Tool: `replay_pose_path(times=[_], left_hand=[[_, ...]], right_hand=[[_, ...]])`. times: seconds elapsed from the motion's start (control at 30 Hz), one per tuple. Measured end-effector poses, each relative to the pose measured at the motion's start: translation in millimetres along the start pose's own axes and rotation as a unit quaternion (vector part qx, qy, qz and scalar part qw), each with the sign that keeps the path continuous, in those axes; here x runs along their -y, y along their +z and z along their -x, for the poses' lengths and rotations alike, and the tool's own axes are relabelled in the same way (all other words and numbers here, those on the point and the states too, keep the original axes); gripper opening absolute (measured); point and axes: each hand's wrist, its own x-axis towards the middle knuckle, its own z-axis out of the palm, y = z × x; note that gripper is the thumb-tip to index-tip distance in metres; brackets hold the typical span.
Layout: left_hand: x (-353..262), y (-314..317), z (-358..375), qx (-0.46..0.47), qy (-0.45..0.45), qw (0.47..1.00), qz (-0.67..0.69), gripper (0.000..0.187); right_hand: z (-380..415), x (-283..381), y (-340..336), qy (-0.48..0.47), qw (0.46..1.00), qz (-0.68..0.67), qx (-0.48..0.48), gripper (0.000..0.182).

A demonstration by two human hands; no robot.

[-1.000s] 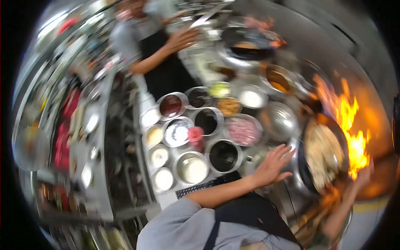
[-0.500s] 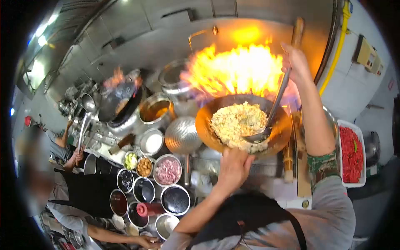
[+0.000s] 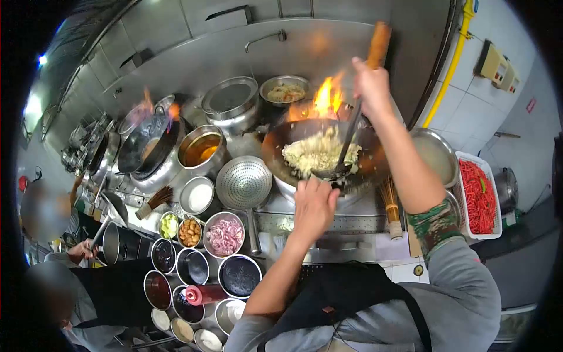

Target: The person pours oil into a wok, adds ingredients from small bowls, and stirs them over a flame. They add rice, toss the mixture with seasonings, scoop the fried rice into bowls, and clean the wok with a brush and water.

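My right hand (image 3: pixel 373 85) is wrapped round the long handle of a ladle (image 3: pixel 350 132), near its wooden end. The ladle's bowl lies in the wok (image 3: pixel 372 170), against pale yellow, shredded-looking food (image 3: pixel 319 154) that is blurred by motion. My left hand (image 3: pixel 314 205) is closed at the wok's near rim; the part it grips is hidden beneath it. Flames (image 3: pixel 329 100) rise behind the wok.
To the left are a perforated strainer (image 3: pixel 244 183), a pot of brown liquid (image 3: pixel 202 149), bowls of sliced pink meat (image 3: pixel 224 234) and sauces, and a red bottle (image 3: pixel 202 294). A co-worker (image 3: pixel 88 293) stands far left. Red peppers (image 3: pixel 481 196) fill a white basket at right.
The large flames have shrunk to a small one. My right hand and the ladle have shifted left in view, and the food has moved within the wok. The co-worker's lower arm is no longer seen reaching out.
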Motion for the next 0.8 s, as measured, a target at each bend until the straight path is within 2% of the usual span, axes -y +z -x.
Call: replay_pose_path(times=[0.07,0.17,0.2,0.27,0.33,0.37,0.43,0.47,0.5,0.57,0.6,0.67,0.7,0.73,0.8], left_hand=[[31,37,30,0.029,-0.011,0.999,-0.030,0.013],[49,48,96,0.085,-0.026,0.995,-0.054,0.013],[36,32,100,0.051,0.009,0.998,-0.020,0.012],[18,12,88,0.070,-0.006,0.996,-0.057,0.013],[7,-1,40,0.056,-0.066,0.996,0.003,0.015],[16,10,29,0.059,-0.062,0.996,-0.029,0.015],[34,27,22,0.054,-0.048,0.997,-0.024,0.016],[39,32,18,0.057,-0.039,0.997,-0.020,0.017],[37,29,18,0.061,-0.053,0.997,-0.012,0.026],[18,15,33,0.043,-0.057,0.997,0.008,0.033],[4,4,48,0.040,-0.057,0.997,0.017,0.037],[-12,-20,95,0.201,-0.134,0.954,0.176,0.040],[-13,-24,121,0.311,-0.202,0.906,0.205,0.042],[-10,-23,141,0.409,-0.263,0.843,0.231,0.044],[8,14,195,0.492,-0.335,0.781,0.191,0.048]], right_hand=[[3,-30,16,-0.020,0.982,0.185,-0.033,0.036],[23,-14,4,-0.134,0.990,0.050,0.002,0.038],[16,-7,-10,-0.104,0.993,0.005,0.063,0.036],[5,3,-17,-0.063,0.996,-0.040,0.046,0.030],[-13,9,-23,-0.061,0.994,-0.073,0.045,0.031],[-16,24,-18,-0.051,0.997,-0.050,0.018,0.033],[-22,32,-27,-0.082,0.993,-0.073,0.035,0.034],[-25,28,-32,-0.100,0.989,-0.096,0.042,0.034],[-26,10,-33,-0.109,0.989,-0.097,0.017,0.034],[-22,-58,-28,-0.091,0.993,-0.074,-0.003,0.033],[-20,-85,-29,-0.053,0.987,-0.119,0.093,0.033],[-36,-64,-17,0.013,0.982,-0.134,0.136,0.031],[-37,-51,-19,0.008,0.985,-0.127,0.116,0.031],[-42,-34,-17,-0.004,0.988,-0.121,0.100,0.031],[-53,-49,-4,-0.017,0.987,-0.127,0.098,0.031]])
